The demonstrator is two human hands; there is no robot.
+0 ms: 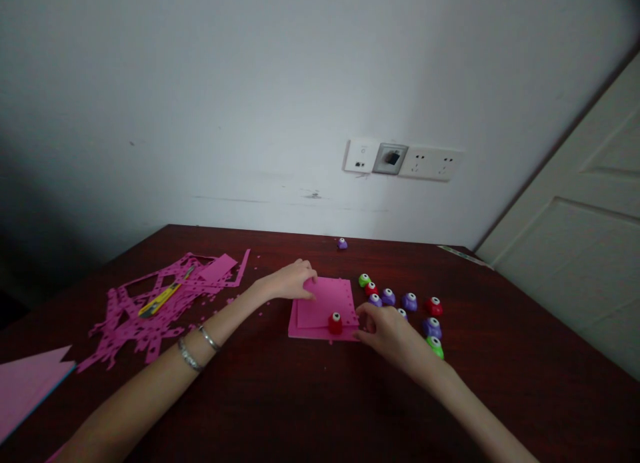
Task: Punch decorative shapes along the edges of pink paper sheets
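In the head view, a stack of pink paper sheets point(327, 296) lies on the table, with small holes punched along its edge. A red craft paper punch point(335, 324), topped by an eye-like white disc, sits on its lower edge. My left hand point(295, 280) arches at the upper left of the stack, thumb and fingers apart, the tips on or just above the paper. At the right edge is my right hand point(383, 326), its thumb and index finger curved and spaced apart, touching the sheets. Several purple, green and red punches point(410, 302) stand behind and beside it, some partly hidden.
Pink punched scraps point(125, 323) spread over the left of the dark wooden table point(280, 403), with a yellow utility knife point(165, 298) on them. Pink sheets point(30, 390) lie at the near left. One purple punch point(342, 244) stands near the wall.
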